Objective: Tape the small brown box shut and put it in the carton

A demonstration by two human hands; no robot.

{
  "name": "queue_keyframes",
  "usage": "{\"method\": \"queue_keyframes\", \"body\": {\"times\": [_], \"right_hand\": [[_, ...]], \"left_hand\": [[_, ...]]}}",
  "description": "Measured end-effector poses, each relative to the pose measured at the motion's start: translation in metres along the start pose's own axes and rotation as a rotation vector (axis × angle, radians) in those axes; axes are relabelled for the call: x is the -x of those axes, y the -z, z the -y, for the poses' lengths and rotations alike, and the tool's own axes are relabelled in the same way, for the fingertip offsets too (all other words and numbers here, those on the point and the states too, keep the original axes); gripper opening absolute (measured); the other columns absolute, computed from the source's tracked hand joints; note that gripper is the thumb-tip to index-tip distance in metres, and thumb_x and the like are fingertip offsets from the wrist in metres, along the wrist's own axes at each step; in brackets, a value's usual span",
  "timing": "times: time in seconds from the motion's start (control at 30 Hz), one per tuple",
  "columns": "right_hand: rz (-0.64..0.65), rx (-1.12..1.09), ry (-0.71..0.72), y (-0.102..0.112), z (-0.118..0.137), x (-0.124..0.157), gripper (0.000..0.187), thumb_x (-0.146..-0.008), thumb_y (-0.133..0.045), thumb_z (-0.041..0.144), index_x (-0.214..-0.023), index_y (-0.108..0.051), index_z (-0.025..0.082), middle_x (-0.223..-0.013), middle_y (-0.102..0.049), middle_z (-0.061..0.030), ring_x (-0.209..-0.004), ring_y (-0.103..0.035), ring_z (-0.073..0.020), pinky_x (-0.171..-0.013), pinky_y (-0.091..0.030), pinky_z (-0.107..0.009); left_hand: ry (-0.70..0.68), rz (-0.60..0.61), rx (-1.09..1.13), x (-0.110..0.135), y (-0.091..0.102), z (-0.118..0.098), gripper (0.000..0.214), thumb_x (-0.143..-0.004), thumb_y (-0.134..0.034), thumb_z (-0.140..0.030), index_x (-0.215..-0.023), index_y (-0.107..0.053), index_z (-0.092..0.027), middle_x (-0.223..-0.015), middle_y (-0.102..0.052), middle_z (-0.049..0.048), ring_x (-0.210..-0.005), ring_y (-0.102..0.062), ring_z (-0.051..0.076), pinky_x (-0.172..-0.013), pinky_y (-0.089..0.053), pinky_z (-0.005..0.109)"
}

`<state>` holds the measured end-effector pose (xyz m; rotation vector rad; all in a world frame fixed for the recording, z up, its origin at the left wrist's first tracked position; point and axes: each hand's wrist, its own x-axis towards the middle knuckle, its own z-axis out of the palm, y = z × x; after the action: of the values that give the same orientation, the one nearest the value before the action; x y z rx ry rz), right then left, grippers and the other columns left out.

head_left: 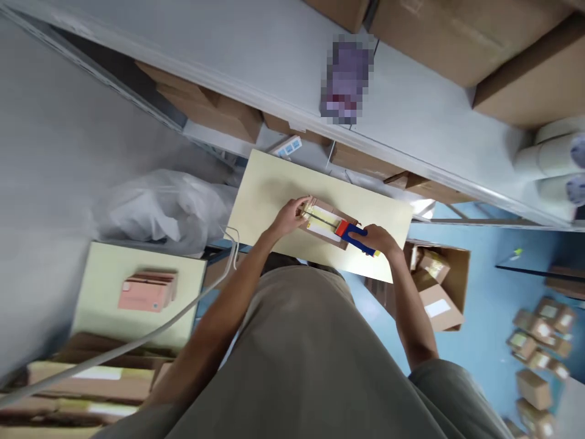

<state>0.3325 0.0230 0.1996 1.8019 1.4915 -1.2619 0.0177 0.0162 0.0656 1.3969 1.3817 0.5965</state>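
Note:
A small brown cardboard box point(339, 244) lies aslant on the pale yellow tabletop point(260, 177), with white paper or a label point(319, 228) showing on or in it. My right hand point(378, 238) is closed around the blue handle of a long tool point(359, 237) with a red collar and a thin dark shaft. Its shaft runs over the box toward the left end; its exact kind is unclear. At that end my left hand point(291, 216) has its fingers closed on the box edge, beside something clear and yellowish point(307, 211).
Behind the table runs a grey shelf point(256, 55) with large cartons point(470, 36) and white rolls point(548, 152). To the right stands an open carton point(464, 280) of boxes. A pale cable point(183, 314) crosses at left, near pink boxes point(144, 294) and plastic sheeting point(159, 207).

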Motion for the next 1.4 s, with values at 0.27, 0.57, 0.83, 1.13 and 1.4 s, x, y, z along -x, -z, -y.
{"method": "queue_keyframes", "body": {"times": [0.27, 0.57, 0.83, 1.13, 1.4], "right_hand": [[-0.141, 0.095, 0.065, -0.014, -0.01, -0.009, 0.054, -0.101, -0.061, 0.068, -0.101, -0.076, 0.016, -0.103, -0.082, -0.0204, -0.101, -0.079, -0.0332, -0.075, -0.055, -0.034], [-0.062, -0.155, 0.299, -0.008, -0.052, 0.025, 0.055, -0.1, -0.062, 0.073, -0.087, -0.071, 0.021, -0.083, -0.077, -0.0113, -0.078, -0.075, -0.0269, -0.062, -0.044, -0.032], [0.034, -0.169, 0.145, -0.011, -0.148, 0.071, 0.056, -0.098, -0.064, 0.074, -0.085, -0.072, 0.02, -0.071, -0.074, -0.0088, -0.061, -0.071, -0.0226, -0.06, -0.044, -0.03], [-0.108, 0.064, -0.059, -0.049, -0.131, 0.027, 0.055, -0.106, -0.058, 0.061, -0.123, -0.077, 0.012, -0.122, -0.079, -0.0242, -0.113, -0.077, -0.034, -0.083, -0.053, -0.034], [-0.341, 0.073, -0.056, -0.1, -0.088, 0.002, 0.044, -0.11, -0.057, 0.036, -0.13, -0.07, -0.001, -0.108, -0.078, -0.0327, -0.106, -0.079, -0.0389, -0.085, -0.056, -0.041]], "left_hand": [[0.262, -0.401, -0.164, 0.007, -0.051, -0.029, 0.039, -0.1, -0.058, -0.055, -0.105, -0.077, -0.02, -0.095, -0.078, 0.0065, -0.094, -0.072, 0.022, -0.09, -0.056, 0.032], [0.266, -0.499, -0.299, 0.002, -0.091, -0.033, 0.044, -0.107, -0.049, -0.047, -0.127, -0.078, -0.021, -0.127, -0.079, 0.0147, -0.12, -0.072, 0.026, -0.104, -0.054, 0.038], [0.135, -0.545, -0.366, -0.01, -0.112, -0.023, 0.035, -0.106, -0.057, -0.041, -0.119, -0.082, -0.021, -0.12, -0.082, 0.0137, -0.114, -0.076, 0.027, -0.106, -0.055, 0.039], [0.078, -0.552, -0.371, -0.012, -0.116, -0.019, 0.031, -0.106, -0.06, -0.039, -0.112, -0.083, -0.02, -0.11, -0.082, 0.0139, -0.102, -0.076, 0.027, -0.095, -0.055, 0.036], [0.08, -0.503, -0.413, 0.015, -0.106, -0.019, 0.034, -0.105, -0.057, -0.043, -0.096, -0.079, -0.02, -0.094, -0.079, 0.0116, -0.089, -0.072, 0.024, -0.084, -0.052, 0.032]]}}
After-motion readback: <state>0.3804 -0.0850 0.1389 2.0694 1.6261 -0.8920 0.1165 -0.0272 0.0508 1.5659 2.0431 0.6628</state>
